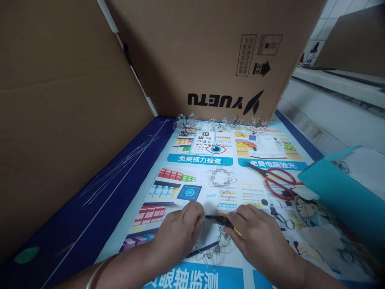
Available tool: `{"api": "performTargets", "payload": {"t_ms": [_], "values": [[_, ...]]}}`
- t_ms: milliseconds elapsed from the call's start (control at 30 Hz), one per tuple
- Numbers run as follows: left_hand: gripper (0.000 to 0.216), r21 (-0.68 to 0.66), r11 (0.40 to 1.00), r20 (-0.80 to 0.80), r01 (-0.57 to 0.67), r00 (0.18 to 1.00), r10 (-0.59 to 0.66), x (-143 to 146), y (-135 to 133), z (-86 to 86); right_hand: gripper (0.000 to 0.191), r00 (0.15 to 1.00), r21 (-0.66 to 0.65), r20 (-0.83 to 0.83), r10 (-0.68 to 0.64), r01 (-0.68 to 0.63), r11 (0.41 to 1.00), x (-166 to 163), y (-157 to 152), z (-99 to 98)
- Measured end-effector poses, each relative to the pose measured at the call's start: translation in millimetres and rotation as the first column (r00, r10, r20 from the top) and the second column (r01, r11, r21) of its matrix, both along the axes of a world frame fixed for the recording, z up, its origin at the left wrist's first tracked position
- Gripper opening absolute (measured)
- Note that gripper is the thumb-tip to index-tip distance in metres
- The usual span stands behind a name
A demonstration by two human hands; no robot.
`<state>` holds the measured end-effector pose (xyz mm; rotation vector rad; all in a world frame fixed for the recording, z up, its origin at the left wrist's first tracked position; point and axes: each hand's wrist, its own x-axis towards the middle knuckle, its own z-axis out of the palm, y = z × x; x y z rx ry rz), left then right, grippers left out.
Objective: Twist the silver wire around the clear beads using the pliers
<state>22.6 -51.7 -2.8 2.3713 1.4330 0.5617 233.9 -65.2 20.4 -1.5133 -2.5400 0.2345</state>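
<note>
Pinching w/ our left hand (180, 228), fingers curled tight on what looks like the wire end of the wire-and-bead piece (217, 245). That piece lies on the poster mat (168, 188) just below & between both hands, partly hidden by them. Our right hand (258, 237) is closed round the pliers (219, 219), yellow grip in the palm, dark tips pointing left & meeting the left fingertips. Whether the tips actually bite the wire we can't tell, too small.

To do this bit well, we reckon:
- Grip the wire close to the plier tips so it can't spring.
- Brace both wrists on the mat.
- Turn w/ small rolls of the right wrist rather than pulling.
- Go easy on pressure so thin wire doesn't kink.
- Beads near the bend prob. want holding back w/ the left thumb.

Counts:
- 2 hands, 1 pr pliers.
- 1 pr red scissors (278, 182) on the mat to the right, apart from us.
- 1 finished bead ring (221, 176) mid-mat, just beyond the hands.
- A row of clear wire pieces (222, 122) along the foot of the YUETU box (210, 48): several, too tangled for an exact no.
- 1 cardboard panel (60, 120) at left.
- 1 fan of loose wires (120, 168) on the blue edge, too fine to count.
- 1 teal folder (337, 192) at right.
- 1 bangle (99, 269) on the left wrist.
</note>
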Motion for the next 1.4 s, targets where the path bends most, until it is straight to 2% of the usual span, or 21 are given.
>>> {"api": "performTargets", "payload": {"t_ms": [200,367,667,967,1033,1200,1300,1400], "values": [[0.014,-0.080,0.996,-0.024,-0.031,0.999,0.029,1.0,-0.2,3.7,0.012,0.997,0.185,0.064,0.051,-0.062,0.981,0.2,-1.6,-10.5],[0.013,-0.142,0.988,-0.021,-0.065,0.998,0.063,1.2,1.3,3.7,0.023,0.989,0.327,0.131,0.071,-0.111,0.938,0.8,-2.8,-16.6],[0.013,-0.212,0.971,0.052,-0.109,0.991,0.122,1.6,7.1,4.4,0.029,0.964,0.507,0.221,0.148,-0.243,0.827,0.8,-3.6,-4.6],[0.014,-0.217,0.974,0.138,-0.062,0.986,0.094,-1.8,7.0,-0.4,0.029,0.932,0.498,0.284,0.223,-0.342,0.797,7.1,3.6,-2.3],[0.014,-0.212,0.976,0.156,-0.048,0.984,0.082,-3.2,8.1,-1.5,0.028,0.942,0.490,0.249,0.224,-0.322,0.810,8.4,4.7,-3.3],[0.013,-0.178,0.983,0.180,-0.040,0.981,0.073,-7.8,13.7,-2.3,0.020,0.982,0.437,0.134,0.133,-0.179,0.882,14.8,10.8,-6.5],[0.013,-0.147,0.989,0.149,-0.030,0.987,0.052,-9.5,14.7,-2.4,0.018,0.978,0.410,0.154,0.139,-0.191,0.892,18.9,14.0,-6.4],[0.014,-0.115,0.993,0.086,-0.006,0.996,0.016,-9.9,13.2,-3.9,0.023,0.963,0.413,0.204,0.179,-0.250,0.876,20.8,12.7,-5.4]]}}
